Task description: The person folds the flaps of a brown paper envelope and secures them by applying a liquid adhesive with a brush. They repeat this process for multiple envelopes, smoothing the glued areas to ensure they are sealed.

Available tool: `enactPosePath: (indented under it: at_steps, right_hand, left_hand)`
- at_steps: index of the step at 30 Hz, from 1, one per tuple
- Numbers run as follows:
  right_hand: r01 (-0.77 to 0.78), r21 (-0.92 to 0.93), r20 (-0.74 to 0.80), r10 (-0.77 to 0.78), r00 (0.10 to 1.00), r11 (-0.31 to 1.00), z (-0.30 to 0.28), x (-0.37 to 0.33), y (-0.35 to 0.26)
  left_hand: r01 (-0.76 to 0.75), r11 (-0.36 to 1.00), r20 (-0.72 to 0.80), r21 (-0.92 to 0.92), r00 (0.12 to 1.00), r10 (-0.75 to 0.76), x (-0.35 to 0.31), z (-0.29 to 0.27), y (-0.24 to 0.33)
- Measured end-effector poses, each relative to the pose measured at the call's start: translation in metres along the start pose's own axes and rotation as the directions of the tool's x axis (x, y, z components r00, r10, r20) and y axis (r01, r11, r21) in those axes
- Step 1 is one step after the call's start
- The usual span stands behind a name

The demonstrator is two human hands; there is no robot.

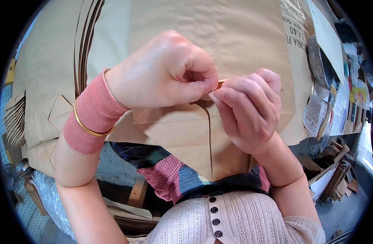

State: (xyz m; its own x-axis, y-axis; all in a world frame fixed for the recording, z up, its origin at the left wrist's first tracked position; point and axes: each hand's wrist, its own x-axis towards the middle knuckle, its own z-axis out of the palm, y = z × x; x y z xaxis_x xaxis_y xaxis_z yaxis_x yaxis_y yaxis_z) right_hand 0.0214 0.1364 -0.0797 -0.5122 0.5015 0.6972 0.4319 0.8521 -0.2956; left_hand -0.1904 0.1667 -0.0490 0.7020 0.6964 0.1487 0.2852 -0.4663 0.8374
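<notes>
L hand (166,73) & R hand (251,105) pinch brown paper (174,126) — grip pt. mostly hidden.

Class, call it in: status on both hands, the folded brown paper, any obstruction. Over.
Left hand, right hand: both pinching at edge of folded brown paper. Paper: pointed end toward wearer. Obstruction: hands hide part of that edge.

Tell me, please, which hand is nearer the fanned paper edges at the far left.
Left: the left hand lies right of the fanned paper edges; the right hand is farther right, past it.
</notes>
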Motion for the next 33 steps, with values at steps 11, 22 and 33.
enactPosePath:
  at_steps: [11, 22, 33]
  right_hand:
    - [0.049, -0.013, 0.009, -0.049, 0.999, 0.999, -0.002, -0.002, 0.0]
    - [0.11, -0.063, -0.019, -0.111, 0.994, 0.992, 0.001, -0.008, 0.0]
    - [0.154, -0.092, -0.075, -0.161, 0.984, 0.984, 0.003, -0.008, 0.003]
  left_hand:
    - [0.143, 0.963, 0.056, -0.229, 0.989, -0.133, -0.001, -0.001, -0.004]
    - [0.216, 0.92, 0.068, -0.328, 0.976, -0.206, 0.0, -0.001, -0.005]
    - [0.329, 0.859, 0.104, -0.392, 0.944, -0.314, 0.0, -0.002, -0.001]
